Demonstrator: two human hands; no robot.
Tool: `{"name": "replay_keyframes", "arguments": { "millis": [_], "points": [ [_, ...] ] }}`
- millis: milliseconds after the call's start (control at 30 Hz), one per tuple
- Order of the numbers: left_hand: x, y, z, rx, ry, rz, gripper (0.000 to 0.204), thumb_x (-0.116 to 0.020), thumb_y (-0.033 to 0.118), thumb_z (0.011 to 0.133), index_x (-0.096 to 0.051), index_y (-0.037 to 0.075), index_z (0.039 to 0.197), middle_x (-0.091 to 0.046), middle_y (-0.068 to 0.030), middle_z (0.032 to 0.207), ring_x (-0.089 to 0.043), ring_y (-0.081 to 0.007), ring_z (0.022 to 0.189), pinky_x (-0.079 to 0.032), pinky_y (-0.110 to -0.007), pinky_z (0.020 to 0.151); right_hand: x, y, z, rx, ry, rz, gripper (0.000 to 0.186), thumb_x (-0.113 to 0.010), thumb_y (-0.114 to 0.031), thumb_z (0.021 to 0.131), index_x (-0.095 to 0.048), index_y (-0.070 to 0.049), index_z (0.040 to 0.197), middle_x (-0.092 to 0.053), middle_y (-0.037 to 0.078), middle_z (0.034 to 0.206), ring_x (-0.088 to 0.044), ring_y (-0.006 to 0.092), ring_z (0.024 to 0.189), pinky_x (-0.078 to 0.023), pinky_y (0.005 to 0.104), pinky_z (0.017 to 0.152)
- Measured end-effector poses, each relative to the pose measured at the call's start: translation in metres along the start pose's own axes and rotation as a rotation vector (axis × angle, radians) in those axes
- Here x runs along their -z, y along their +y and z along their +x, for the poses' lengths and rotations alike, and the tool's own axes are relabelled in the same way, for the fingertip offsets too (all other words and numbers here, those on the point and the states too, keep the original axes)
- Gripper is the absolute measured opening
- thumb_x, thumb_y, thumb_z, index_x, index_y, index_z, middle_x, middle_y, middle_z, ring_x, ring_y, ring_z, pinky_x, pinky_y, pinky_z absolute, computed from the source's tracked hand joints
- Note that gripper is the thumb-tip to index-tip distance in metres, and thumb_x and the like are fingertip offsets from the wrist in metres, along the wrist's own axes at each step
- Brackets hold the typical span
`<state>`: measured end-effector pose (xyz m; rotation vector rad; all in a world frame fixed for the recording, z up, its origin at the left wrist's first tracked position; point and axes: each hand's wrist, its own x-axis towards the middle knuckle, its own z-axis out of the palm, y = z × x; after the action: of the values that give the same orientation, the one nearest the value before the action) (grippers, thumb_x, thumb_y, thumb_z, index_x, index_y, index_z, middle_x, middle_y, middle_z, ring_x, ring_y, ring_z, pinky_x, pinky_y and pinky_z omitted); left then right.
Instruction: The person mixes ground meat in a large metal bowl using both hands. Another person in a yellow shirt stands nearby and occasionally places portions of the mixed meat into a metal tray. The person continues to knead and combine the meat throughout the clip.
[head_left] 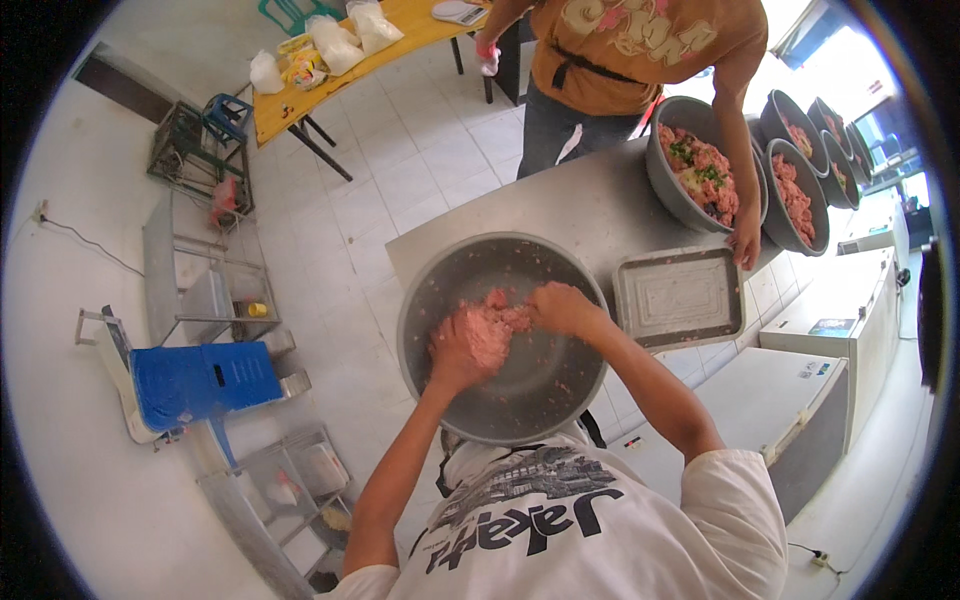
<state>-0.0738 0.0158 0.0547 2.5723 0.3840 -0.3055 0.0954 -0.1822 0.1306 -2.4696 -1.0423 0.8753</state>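
Observation:
My left hand [456, 352] is wrapped round a lump of pale pink minced meat [483, 335] inside a large grey bowl [428, 400] at the near edge of the steel table [440, 225]. Opposite it, my right hand [560, 308] has curled fingers at the right end of the meat; its fingertips are partly hidden, so what it grips is unclear. Small meat scraps cling to the bowl's inside. Just right of the bowl lies a metal tray [678, 295] with pale smears.
A co-worker [610, 60] stands across the table, one hand [743, 235] at the tray's corner. Several bowls of mince [795, 205] crowd the right, one topped with chopped greens. White chest freezers [840, 310] stand beyond. A yellow table with bags [345, 80] and metal racks [210, 270] are behind and left.

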Motion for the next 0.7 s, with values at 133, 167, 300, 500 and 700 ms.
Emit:
{"name": "replay_keyframes", "arguments": {
  "millis": [133, 167, 300, 500, 700],
  "points": [
    [-0.011, 0.003, -0.005, 0.044, 0.042, -0.076, 0.136, -0.095, 0.040, 0.054, -0.014, 0.008, 0.159, -0.042, -0.0257, 0.140, -0.048, -0.0490, 0.125, -0.039, -0.060, 0.105, -0.017, -0.025, -0.009, 0.028, 0.077, -0.073, 0.032, -0.062, -0.031, 0.090, -0.073, -0.002, 0.092, -0.072, 0.025, 0.090, -0.073, 0.0409, 0.087, -0.060, 0.0515, 0.075],
    [-0.014, 0.002, -0.006, 0.034, 0.064, -0.125, 0.136, -0.095, 0.039, 0.055, -0.014, 0.009, 0.159, -0.042, -0.0251, 0.140, -0.046, -0.0502, 0.125, -0.037, -0.061, 0.106, -0.023, -0.034, -0.009, 0.044, 0.105, -0.070, 0.029, -0.061, -0.029, 0.090, -0.072, -0.001, 0.093, -0.072, 0.025, 0.089, -0.073, 0.0409, 0.086, -0.060, 0.0506, 0.075],
    [-0.024, -0.003, -0.005, 0.025, 0.077, -0.143, 0.133, -0.094, 0.039, 0.056, -0.015, 0.008, 0.159, -0.040, -0.0245, 0.142, -0.044, -0.0486, 0.128, -0.037, -0.061, 0.105, -0.044, -0.062, -0.002, 0.010, 0.247, -0.086, 0.025, -0.059, -0.023, 0.091, -0.069, 0.000, 0.096, -0.072, 0.023, 0.089, -0.074, 0.0399, 0.079, -0.061, 0.0489, 0.073],
    [-0.025, 0.004, -0.008, 0.006, 0.090, -0.059, 0.130, -0.093, 0.038, 0.055, -0.019, 0.003, 0.156, -0.037, -0.0228, 0.144, -0.042, -0.0432, 0.131, -0.038, -0.056, 0.105, -0.079, -0.058, 0.019, -0.051, 0.088, -0.112, 0.022, -0.060, -0.014, 0.087, -0.071, 0.001, 0.097, -0.072, 0.024, 0.097, -0.073, 0.0399, 0.084, -0.061, 0.0488, 0.073],
    [-0.017, 0.007, -0.007, 0.029, 0.080, -0.081, 0.136, -0.095, 0.037, 0.052, -0.017, -0.001, 0.156, -0.039, -0.0219, 0.141, -0.045, -0.0411, 0.128, -0.035, -0.052, 0.108, -0.081, -0.021, 0.066, 0.138, -0.003, -0.126, 0.019, -0.060, -0.015, 0.088, -0.072, 0.000, 0.090, -0.072, 0.024, 0.087, -0.073, 0.0396, 0.083, -0.060, 0.0462, 0.074]
  ]
}}
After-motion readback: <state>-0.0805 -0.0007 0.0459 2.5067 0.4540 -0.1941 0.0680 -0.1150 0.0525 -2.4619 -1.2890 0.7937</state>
